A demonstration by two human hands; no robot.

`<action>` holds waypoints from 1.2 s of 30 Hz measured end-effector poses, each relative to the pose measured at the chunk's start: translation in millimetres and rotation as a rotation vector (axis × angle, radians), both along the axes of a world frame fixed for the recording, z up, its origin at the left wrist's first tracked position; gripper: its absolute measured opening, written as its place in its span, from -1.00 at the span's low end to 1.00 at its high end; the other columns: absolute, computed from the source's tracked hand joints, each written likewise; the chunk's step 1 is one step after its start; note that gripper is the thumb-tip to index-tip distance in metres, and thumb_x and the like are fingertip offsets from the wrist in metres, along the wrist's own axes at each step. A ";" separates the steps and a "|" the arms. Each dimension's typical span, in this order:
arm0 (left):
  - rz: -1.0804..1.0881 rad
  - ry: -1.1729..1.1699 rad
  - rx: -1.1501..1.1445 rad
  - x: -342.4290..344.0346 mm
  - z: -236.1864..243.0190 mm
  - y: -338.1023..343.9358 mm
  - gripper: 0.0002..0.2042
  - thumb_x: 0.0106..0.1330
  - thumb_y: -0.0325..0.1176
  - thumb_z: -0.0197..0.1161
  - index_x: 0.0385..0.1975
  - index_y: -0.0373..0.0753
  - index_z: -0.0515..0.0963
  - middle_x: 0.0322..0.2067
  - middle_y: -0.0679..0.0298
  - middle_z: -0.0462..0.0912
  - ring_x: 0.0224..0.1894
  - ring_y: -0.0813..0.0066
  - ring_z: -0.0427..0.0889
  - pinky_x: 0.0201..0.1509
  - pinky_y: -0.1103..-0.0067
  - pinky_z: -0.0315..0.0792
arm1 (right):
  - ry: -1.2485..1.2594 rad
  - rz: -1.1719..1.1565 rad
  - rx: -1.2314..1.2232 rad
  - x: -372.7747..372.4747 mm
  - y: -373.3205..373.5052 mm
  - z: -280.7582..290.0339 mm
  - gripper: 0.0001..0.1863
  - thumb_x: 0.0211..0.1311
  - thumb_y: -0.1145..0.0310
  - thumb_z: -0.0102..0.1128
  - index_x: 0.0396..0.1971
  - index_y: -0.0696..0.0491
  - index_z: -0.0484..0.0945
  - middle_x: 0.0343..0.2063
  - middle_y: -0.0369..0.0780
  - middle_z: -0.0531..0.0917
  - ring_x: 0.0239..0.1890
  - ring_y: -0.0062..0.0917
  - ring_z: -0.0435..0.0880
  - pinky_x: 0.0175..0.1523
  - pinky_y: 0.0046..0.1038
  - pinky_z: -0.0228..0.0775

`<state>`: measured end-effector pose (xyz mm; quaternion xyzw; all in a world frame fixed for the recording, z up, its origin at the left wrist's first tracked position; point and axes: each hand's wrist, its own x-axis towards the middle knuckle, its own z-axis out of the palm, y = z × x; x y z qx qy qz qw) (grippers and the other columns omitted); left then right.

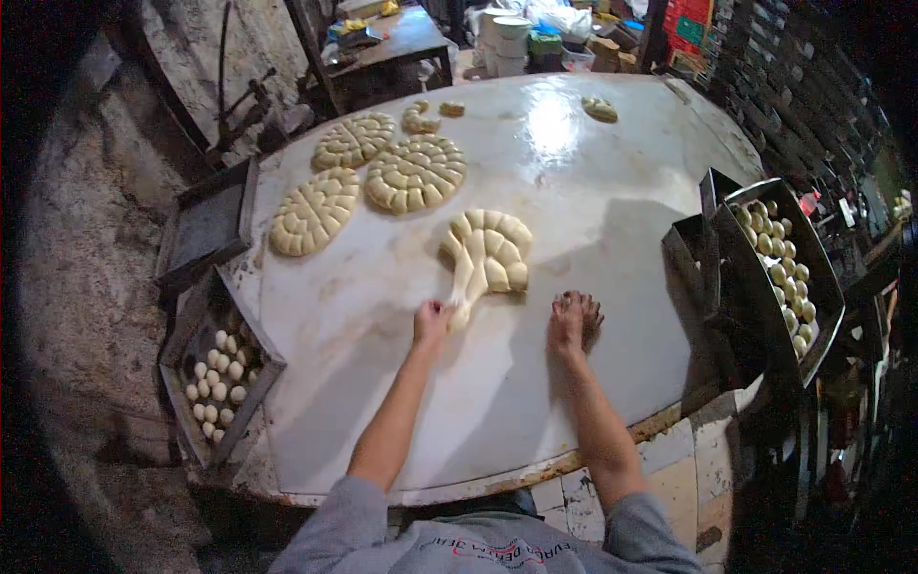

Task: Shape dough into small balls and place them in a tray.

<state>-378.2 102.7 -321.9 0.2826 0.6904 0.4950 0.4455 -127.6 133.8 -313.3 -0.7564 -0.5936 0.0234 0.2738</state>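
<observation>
A partly divided slab of pale dough, scored into several plump pieces, lies near the middle of the table. My left hand is closed on a dough strip at its near left corner. That strip is stretched thin between the slab and the rounded end beside my fingers. To the right of the slab, my right hand rests on the tabletop, palm down, fingers curled. Whatever sits under that palm is hidden.
Scored dough rounds and smaller dough pieces lie at the far left of the marble table; another piece lies far right. Boxes of dough balls stand at the left and right edges. White buckets stand behind.
</observation>
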 end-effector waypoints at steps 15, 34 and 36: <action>0.004 -0.044 0.166 -161.6 30.8 -320.5 -0.73 0.22 -0.17 0.11 -0.61 -0.22 0.42 -0.61 0.43 0.38 -0.50 0.67 0.38 -0.42 0.66 0.29 | 1.037 0.084 -0.064 -109.7 -87.6 64.4 -0.60 -0.03 0.35 0.06 -0.18 0.24 0.30 -0.35 -0.05 0.42 -0.31 -0.26 0.43 -0.15 -0.36 0.33; -0.216 1.071 0.141 -47.1 50.8 -257.2 -0.82 0.09 -0.26 0.14 -0.54 -0.24 0.51 -0.41 0.15 0.51 -0.26 0.15 0.45 -0.14 0.33 0.35 | 0.028 0.436 0.002 -135.2 -172.2 -0.6 -0.76 -0.06 0.33 0.16 -0.39 0.13 0.44 -0.30 -0.11 0.45 -0.18 -0.20 0.35 -0.05 -0.25 0.19; -0.332 1.098 0.333 -60.3 34.5 -294.2 -0.90 -0.04 -0.42 0.19 -0.50 -0.24 0.50 -0.42 0.17 0.48 -0.28 0.17 0.44 -0.15 0.31 0.35 | -0.053 0.770 0.332 -87.0 -195.3 -39.7 -0.79 -0.02 0.33 0.13 -0.41 0.13 0.44 -0.29 -0.13 0.43 -0.18 -0.20 0.35 -0.06 -0.24 0.20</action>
